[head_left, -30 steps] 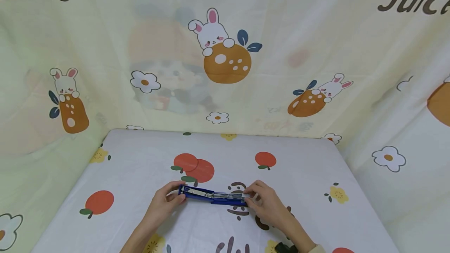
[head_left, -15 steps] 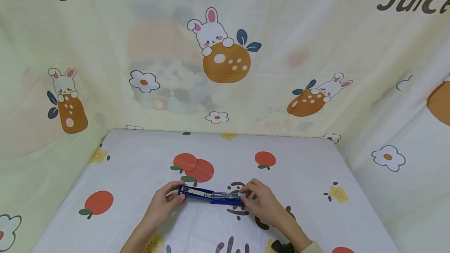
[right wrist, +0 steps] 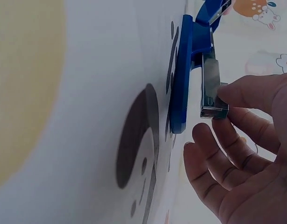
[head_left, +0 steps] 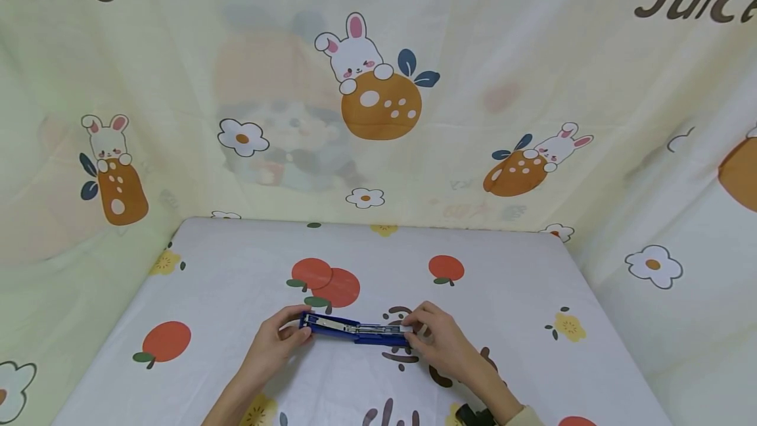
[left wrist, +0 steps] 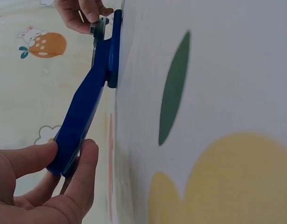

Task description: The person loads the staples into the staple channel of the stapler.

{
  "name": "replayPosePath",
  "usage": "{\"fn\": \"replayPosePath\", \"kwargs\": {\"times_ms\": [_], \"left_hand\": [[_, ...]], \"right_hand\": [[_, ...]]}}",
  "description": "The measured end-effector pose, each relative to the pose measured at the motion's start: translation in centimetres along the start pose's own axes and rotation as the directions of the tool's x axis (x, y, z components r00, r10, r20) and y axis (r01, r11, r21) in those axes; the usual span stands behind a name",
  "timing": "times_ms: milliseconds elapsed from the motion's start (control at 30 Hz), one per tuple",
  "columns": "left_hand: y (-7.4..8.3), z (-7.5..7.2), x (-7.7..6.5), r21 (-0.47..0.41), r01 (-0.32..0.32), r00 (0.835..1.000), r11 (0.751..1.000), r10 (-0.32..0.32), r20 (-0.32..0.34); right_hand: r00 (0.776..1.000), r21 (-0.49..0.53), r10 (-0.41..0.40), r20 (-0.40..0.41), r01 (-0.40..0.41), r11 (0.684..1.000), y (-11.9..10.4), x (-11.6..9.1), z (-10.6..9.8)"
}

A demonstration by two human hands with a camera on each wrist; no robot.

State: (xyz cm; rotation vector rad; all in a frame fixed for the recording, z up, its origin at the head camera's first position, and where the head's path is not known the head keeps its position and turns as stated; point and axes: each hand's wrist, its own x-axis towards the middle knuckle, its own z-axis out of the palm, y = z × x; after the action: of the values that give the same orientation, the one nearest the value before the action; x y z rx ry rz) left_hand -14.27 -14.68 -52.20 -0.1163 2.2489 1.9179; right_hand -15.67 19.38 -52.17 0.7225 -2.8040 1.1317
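A blue stapler (head_left: 337,329) lies on the cloth with its cover swung back, showing the metal magazine (head_left: 378,329). My left hand (head_left: 279,337) grips the far end of the cover (left wrist: 80,114) between thumb and fingers, raised a little off the table. My right hand (head_left: 439,337) is at the front end of the magazine. In the right wrist view, its thumb and index finger pinch a small silvery piece, seemingly a strip of staples (right wrist: 224,111), against the magazine; the other fingers curl loosely below. The blue base (right wrist: 181,74) rests on the cloth. The fingertips partly hide the piece.
A white tablecloth (head_left: 248,288) printed with fruit and flowers covers the table. Pale printed curtains (head_left: 449,169) enclose the back and sides. A black object (head_left: 473,415) sits at the right wrist near the bottom edge.
Between one second and half a second ago, my right hand shifted slightly left along the magazine, and has barely moved since. My left hand and the stapler have stayed in place.
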Motion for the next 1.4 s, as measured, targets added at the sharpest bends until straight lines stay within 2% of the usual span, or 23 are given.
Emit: {"fn": "replayPosePath", "kwargs": {"times_ms": [167,400,600,933,1400], "left_hand": [[-0.07,-0.08,0.00,-0.007,0.002,1.000,1.000,-0.002,0.009],[-0.29,0.00,-0.07,-0.003,-0.001,1.000,1.000,0.001,-0.008],[-0.39,-0.20,-0.13,-0.010,-0.008,1.000,1.000,0.008,0.020],[-0.44,-0.29,-0.14,-0.013,-0.012,1.000,1.000,0.013,0.027],[-0.31,-0.09,-0.03,-0.006,-0.005,1.000,1.000,0.005,-0.003]], "right_hand": [[0.999,-0.013,0.050,0.013,-0.050,0.999,0.00,0.00,0.08],[0.998,-0.015,0.062,0.026,-0.062,0.998,0.04,-0.10,0.19],[0.996,-0.016,0.084,0.031,-0.084,0.996,0.12,-0.20,0.32],[0.998,-0.010,0.058,0.016,-0.058,0.998,0.25,-0.27,0.50],[0.997,-0.019,0.074,0.017,-0.074,0.997,0.42,-0.19,0.74]]}}
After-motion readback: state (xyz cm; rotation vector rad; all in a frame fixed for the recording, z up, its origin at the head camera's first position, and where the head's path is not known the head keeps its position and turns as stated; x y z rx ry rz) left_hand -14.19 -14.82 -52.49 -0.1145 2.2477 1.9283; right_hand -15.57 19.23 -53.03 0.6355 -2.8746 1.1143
